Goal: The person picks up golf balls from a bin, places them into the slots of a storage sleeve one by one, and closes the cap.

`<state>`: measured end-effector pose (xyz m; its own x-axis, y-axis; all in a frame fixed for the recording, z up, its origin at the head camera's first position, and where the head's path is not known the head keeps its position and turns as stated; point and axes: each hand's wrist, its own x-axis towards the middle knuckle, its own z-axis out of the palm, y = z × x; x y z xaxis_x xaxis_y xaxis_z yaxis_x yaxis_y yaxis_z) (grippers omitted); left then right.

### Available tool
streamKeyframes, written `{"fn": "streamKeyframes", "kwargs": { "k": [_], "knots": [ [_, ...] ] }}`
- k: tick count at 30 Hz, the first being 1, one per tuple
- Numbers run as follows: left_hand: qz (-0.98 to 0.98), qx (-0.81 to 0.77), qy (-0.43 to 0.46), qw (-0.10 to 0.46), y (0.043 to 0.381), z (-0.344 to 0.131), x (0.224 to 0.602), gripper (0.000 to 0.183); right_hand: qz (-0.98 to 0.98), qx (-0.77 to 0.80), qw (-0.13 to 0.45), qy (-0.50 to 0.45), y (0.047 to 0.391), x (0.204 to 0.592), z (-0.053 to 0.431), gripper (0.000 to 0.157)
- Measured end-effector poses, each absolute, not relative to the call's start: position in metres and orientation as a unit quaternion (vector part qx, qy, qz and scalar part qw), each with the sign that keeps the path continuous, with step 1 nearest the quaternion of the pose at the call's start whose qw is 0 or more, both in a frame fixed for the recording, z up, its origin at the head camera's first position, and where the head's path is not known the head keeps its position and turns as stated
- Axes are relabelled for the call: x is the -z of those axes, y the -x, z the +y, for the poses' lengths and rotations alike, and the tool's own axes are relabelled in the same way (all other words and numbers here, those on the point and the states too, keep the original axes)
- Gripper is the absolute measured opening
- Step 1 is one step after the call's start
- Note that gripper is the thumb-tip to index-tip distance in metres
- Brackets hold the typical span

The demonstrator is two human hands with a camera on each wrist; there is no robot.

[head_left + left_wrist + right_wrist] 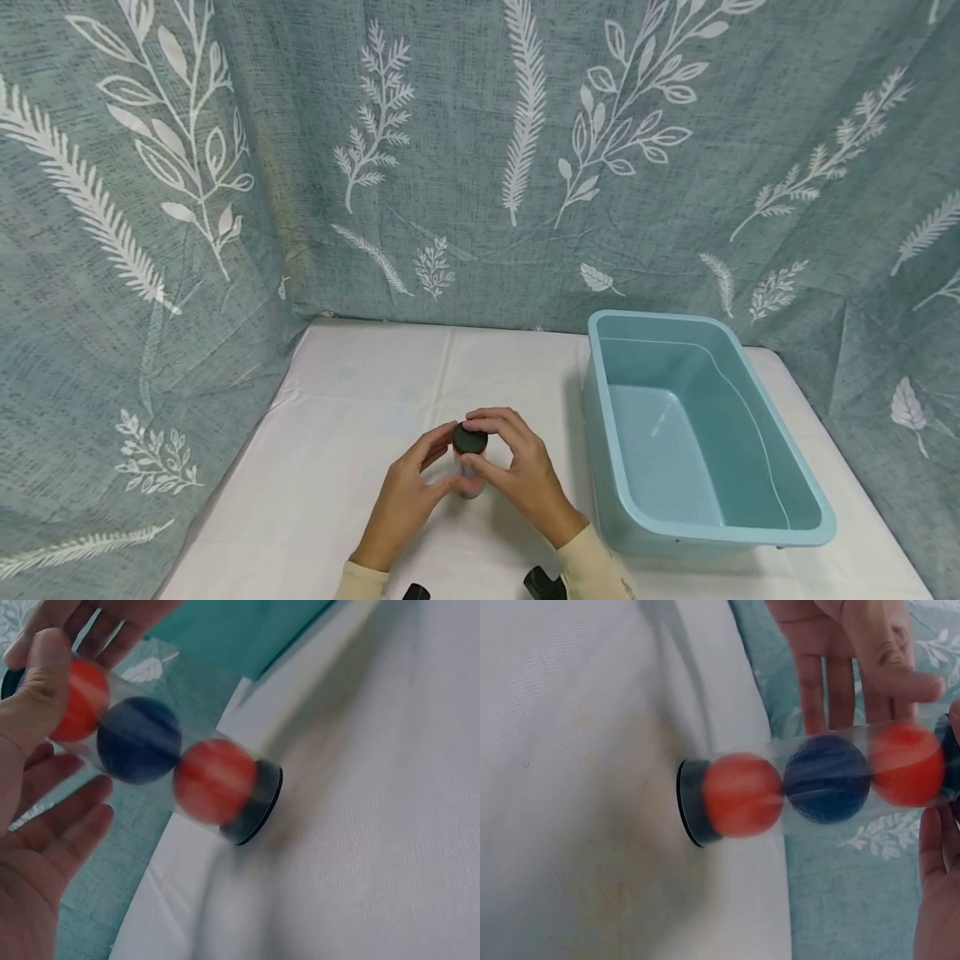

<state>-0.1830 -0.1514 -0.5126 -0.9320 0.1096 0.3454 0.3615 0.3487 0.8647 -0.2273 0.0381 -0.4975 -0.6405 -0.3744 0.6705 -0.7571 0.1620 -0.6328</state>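
Between my hands is a clear tube (161,720) with black end caps. Inside it, a navy ball (827,779) sits between two orange-red balls. My right hand (532,475) pinches the upper black lid (470,437) with thumb and fingers. On the other side of the tube, my left hand (405,492) is cupped loosely, its fingers mostly straight beside the upper part. Its thumb overlaps the tube in the head view but shows just off the tube's edge in the right wrist view. The lower cap (694,802) faces the white tablecloth.
On the right of the white-covered table (360,392) stands a deep teal plastic bin (825,523), with bare floor showing inside. A teal leaf-print curtain (465,150) hangs behind and at both sides. Dark wrist devices (543,583) show near the sleeves.
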Motion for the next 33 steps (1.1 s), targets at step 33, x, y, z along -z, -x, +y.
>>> {"fn": "streamKeyframes", "kwargs": {
  "k": [33],
  "knots": [
    [-0.747, 0.62, 0.173, 0.164, 0.189, -0.147, 0.515, 0.029, -0.726, -0.518, 0.197, -0.406, 0.226, 0.51, 0.043, 0.041]
  ]
}}
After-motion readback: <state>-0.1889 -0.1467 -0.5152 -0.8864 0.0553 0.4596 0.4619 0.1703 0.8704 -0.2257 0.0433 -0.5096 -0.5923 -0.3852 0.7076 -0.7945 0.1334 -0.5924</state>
